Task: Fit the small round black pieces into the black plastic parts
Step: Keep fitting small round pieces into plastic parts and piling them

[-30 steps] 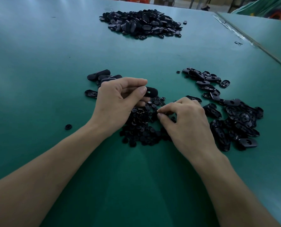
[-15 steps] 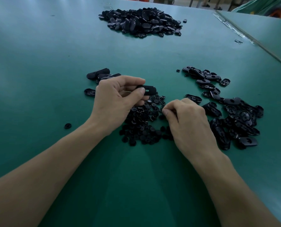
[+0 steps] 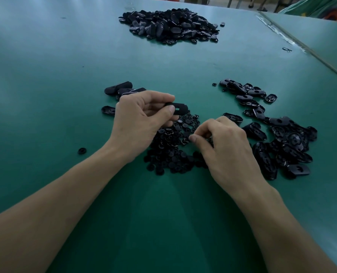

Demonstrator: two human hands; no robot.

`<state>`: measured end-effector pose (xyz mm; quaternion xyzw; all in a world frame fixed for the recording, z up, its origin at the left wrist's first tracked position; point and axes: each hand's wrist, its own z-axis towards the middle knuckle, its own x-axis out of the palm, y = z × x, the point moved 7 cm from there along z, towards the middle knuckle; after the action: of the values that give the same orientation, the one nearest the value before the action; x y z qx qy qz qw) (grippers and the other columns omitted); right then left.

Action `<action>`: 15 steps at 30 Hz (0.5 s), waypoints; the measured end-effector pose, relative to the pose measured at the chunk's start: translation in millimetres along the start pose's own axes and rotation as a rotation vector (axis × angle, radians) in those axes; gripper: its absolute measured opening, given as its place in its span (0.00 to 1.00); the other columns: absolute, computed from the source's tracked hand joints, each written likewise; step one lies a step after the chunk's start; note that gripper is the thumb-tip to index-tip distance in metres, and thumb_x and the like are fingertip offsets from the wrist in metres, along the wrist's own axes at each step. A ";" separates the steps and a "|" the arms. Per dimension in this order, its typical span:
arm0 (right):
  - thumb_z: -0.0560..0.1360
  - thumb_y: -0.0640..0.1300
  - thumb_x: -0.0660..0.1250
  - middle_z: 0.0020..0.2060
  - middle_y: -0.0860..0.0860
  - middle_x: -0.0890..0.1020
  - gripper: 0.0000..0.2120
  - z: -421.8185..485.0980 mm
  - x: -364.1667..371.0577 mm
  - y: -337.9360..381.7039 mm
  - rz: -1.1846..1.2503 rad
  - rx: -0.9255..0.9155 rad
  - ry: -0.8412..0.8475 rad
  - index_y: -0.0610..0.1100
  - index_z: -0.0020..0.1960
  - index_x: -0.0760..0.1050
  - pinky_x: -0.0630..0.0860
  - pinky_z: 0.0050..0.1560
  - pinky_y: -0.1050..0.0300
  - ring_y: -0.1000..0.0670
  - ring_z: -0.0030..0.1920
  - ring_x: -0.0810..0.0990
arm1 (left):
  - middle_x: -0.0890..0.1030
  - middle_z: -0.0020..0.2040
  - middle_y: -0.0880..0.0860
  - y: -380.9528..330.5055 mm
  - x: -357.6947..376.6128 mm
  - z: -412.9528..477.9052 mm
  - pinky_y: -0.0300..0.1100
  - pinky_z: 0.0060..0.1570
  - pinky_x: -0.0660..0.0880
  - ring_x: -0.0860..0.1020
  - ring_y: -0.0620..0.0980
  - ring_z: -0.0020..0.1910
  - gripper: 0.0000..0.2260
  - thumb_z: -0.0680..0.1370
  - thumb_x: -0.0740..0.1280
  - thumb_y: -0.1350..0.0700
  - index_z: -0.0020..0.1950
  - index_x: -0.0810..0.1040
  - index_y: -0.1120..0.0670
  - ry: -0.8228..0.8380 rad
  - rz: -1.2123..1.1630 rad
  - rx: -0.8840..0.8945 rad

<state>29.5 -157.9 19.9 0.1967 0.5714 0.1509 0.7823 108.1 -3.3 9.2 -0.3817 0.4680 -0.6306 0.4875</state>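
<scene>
Now | left hand (image 3: 138, 119) pinches black part (image 3: 180, 108), jutting rightward | right hand (image 3: 226, 150) over round pieces (image 3: 169, 154), grip unclear

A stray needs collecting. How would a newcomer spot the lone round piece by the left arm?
On the green table, find the heap of small round pieces nearest the person. Left of the left forearm lies the stray round piece, alone, well clear of that heap.

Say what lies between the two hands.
In the head view, the pile of small round black pieces lies between the left hand and the right hand.
</scene>
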 end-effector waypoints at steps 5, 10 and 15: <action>0.80 0.43 0.67 0.35 0.59 0.76 0.03 0.9 -11.2 5.2 0.153 -0.042 -0.148 0.47 0.48 0.74 0.68 0.37 0.70 0.60 0.35 0.74 | 0.86 0.39 0.52 -1.7 1.2 -1.1 0.40 0.40 0.82 0.86 0.51 0.40 0.08 0.76 0.72 0.67 0.49 0.83 0.54 0.028 0.039 0.020; 0.78 0.39 0.69 0.40 0.54 0.84 0.07 -2.5 -15.8 9.9 0.241 -0.124 -0.221 0.44 0.55 0.83 0.75 0.44 0.67 0.58 0.40 0.80 | 0.86 0.39 0.50 -3.6 2.8 -2.1 0.39 0.42 0.82 0.86 0.51 0.40 0.09 0.75 0.73 0.66 0.48 0.84 0.51 0.052 0.051 0.056; 0.77 0.40 0.72 0.41 0.56 0.82 0.06 -3.5 -19.5 5.7 0.336 -0.108 -0.300 0.48 0.50 0.84 0.72 0.42 0.71 0.58 0.42 0.80 | 0.87 0.40 0.51 -3.4 3.7 -2.1 0.38 0.42 0.82 0.87 0.50 0.40 0.09 0.75 0.73 0.66 0.47 0.84 0.52 0.059 0.087 0.064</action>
<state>20.2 -161.4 38.0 0.2673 0.3991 0.2783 0.8318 104.4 -6.1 12.0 -0.3262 0.4780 -0.6345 0.5124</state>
